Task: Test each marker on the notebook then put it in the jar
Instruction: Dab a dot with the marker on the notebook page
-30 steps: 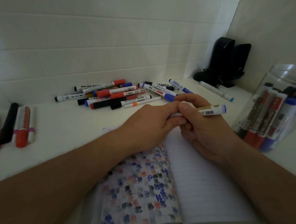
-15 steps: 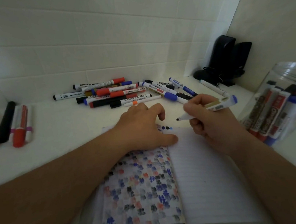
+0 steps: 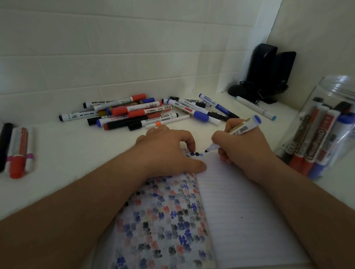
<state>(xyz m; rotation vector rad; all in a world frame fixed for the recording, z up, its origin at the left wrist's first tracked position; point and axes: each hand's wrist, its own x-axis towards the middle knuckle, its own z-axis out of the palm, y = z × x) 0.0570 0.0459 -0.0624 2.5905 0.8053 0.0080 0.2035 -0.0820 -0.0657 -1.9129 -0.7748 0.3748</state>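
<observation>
Both hands are over the notebook (image 3: 236, 214): the right hand (image 3: 243, 150) pinches the uncapped blue marker (image 3: 235, 133), its tip just at the fresh marks near the page's far edge, while the left hand (image 3: 169, 153) presses the left page with fingers loosely curled. Pressing too hard could, I'd guess, smear wet ink onto the left fingertips. The jar (image 3: 327, 132) leans at the right, so a careless drop might spill it.

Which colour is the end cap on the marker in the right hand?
Blue end cap, seen in the head view.

Notebook (image 3: 230, 214) in front, marker pile (image 3: 141, 112) behind, jar (image 3: 329, 128) right.
</observation>
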